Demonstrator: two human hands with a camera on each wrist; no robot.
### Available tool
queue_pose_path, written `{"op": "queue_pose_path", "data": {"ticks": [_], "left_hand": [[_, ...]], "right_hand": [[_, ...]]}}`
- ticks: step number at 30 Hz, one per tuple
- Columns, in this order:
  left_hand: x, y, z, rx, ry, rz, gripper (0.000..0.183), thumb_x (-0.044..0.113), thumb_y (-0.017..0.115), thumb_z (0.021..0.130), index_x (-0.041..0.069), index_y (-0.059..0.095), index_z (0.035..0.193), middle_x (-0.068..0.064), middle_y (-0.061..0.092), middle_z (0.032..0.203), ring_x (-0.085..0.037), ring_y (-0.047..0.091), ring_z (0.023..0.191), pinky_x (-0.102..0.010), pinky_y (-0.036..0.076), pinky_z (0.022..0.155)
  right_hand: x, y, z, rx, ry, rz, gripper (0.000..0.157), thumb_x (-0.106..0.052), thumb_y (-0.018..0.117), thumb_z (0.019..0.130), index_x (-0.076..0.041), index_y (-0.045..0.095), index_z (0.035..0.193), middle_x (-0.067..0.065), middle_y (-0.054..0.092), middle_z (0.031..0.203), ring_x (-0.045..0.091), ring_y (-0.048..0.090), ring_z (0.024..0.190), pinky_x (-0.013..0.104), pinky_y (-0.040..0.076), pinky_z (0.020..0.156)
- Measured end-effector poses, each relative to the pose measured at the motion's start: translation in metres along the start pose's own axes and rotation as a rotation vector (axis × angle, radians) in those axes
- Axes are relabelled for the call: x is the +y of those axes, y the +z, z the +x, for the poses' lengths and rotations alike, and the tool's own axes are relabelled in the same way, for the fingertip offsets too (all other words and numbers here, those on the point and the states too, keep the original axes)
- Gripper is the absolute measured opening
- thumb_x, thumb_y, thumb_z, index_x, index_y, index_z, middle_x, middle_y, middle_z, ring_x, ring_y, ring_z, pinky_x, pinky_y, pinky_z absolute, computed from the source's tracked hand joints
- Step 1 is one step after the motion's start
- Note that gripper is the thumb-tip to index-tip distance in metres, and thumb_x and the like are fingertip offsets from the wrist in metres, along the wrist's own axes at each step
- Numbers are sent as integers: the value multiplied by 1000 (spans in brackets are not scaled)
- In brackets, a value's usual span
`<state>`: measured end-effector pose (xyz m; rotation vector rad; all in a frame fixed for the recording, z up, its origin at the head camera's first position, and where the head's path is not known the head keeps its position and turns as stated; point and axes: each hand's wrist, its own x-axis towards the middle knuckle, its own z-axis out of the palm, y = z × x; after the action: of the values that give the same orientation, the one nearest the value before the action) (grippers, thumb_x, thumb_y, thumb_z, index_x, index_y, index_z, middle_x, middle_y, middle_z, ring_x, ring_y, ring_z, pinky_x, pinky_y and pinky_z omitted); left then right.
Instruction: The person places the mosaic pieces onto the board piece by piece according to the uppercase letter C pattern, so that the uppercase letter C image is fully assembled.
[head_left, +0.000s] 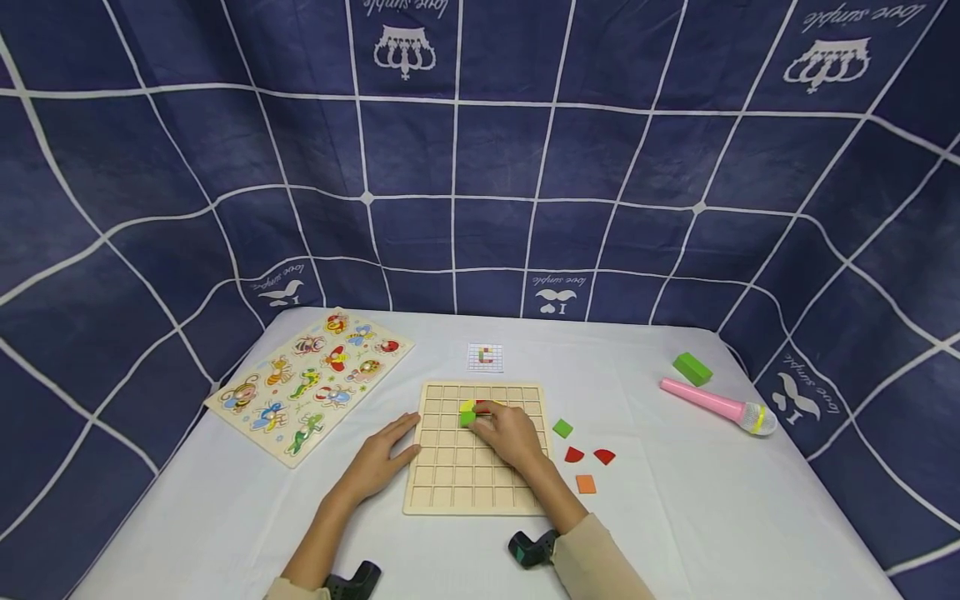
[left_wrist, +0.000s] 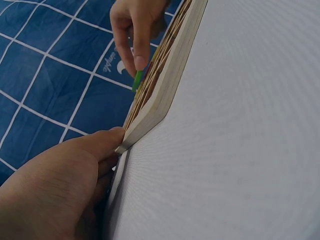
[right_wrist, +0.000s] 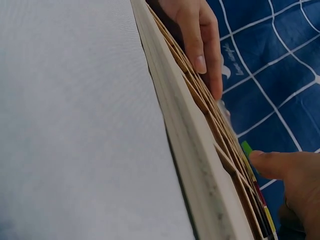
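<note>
A wooden grid board [head_left: 450, 498] lies on the white table. My right hand [head_left: 513, 437] pinches a green square tile [head_left: 467, 418] over the upper middle of the board; in the left wrist view the tile [left_wrist: 137, 80] is tilted on edge between thumb and fingers. Beside it, a yellow piece [head_left: 466, 406] and a partly hidden red piece sit in the grid. Along the board's left edge rests my left hand [head_left: 377, 458], fingers extended, its thumb touching the rim in the left wrist view. A small card with a coloured grid pattern [head_left: 485, 357] lies behind the board.
Right of the board lie a green tile [head_left: 562, 428], two red quarter-round pieces [head_left: 573, 455] and an orange tile [head_left: 586, 484]. Farther right are a pink toy microphone [head_left: 705, 400] and a green block [head_left: 692, 369]. An insect puzzle board [head_left: 292, 425] lies at the left.
</note>
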<state>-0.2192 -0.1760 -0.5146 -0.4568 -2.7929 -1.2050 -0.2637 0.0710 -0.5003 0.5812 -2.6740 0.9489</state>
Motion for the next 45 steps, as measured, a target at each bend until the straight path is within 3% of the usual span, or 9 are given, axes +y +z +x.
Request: {"op": "queue_pose_path", "data": {"ticks": [4, 9, 18, 25, 30, 33, 36, 45], "left_hand": [[0, 0, 0, -8, 0, -7, 53, 27, 61, 90, 9, 45, 137, -10, 39, 142, -26, 31, 133, -45, 26, 108], [1, 0, 0, -12, -5, -2, 53, 27, 61, 90, 9, 45, 137, -10, 39, 143, -25, 31, 133, -44, 26, 108], [0, 0, 0, -10, -5, 5, 53, 27, 61, 90, 9, 44, 138, -9, 39, 143, -25, 31, 133, -44, 26, 109], [-1, -1, 0, 0, -1, 8, 53, 25, 61, 90, 8, 45, 137, -9, 39, 142, -26, 31, 133, -44, 26, 108], [-1, 0, 0, -6, -5, 4, 53, 26, 61, 90, 9, 45, 137, -8, 40, 142, -24, 31, 133, -43, 26, 109], [0, 3, 1, -6, 6, 5, 53, 26, 62, 90, 8, 45, 137, -8, 40, 142, -24, 31, 133, -43, 26, 109], [0, 4, 1, -6, 7, 12, 53, 25, 62, 89, 8, 45, 137, -8, 40, 142, -24, 32, 133, -42, 26, 109], [1, 1, 0, -9, -20, 16, 54, 26, 61, 90, 9, 44, 138, -8, 39, 143, -24, 31, 133, -42, 25, 109]], "right_hand": [[2, 3, 0, -3, -6, -32, 28, -33, 73, 79, -14, 70, 100, 1, 69, 77, 8, 52, 58, 23, 43, 50], [3, 5, -1, -6, -2, -39, 28, -33, 72, 79, -16, 71, 101, -1, 70, 93, 16, 65, 80, 29, 51, 62], [1, 6, 0, -14, -8, -50, 30, -35, 73, 78, -16, 71, 102, 1, 70, 91, 13, 60, 70, 26, 48, 57], [1, 1, -1, -30, -12, -31, 35, -37, 72, 79, -15, 70, 106, 2, 67, 71, 7, 39, 50, 23, 37, 44], [3, -18, -7, -11, -19, -18, 33, -34, 71, 81, -14, 69, 107, 2, 62, 60, 6, 40, 49, 23, 39, 46], [8, -35, -14, -5, -1, -18, 32, -32, 72, 81, -15, 69, 107, -4, 42, 46, 6, 29, 45, 22, 29, 40], [17, -53, -20, 20, 14, -32, 31, -31, 73, 80, -16, 69, 107, -10, 29, 46, 4, 22, 44, 21, 22, 39], [56, -94, -40, 99, 67, -85, 32, -26, 77, 76, -14, 70, 105, -9, 31, 48, 4, 24, 42, 20, 23, 37]]}}
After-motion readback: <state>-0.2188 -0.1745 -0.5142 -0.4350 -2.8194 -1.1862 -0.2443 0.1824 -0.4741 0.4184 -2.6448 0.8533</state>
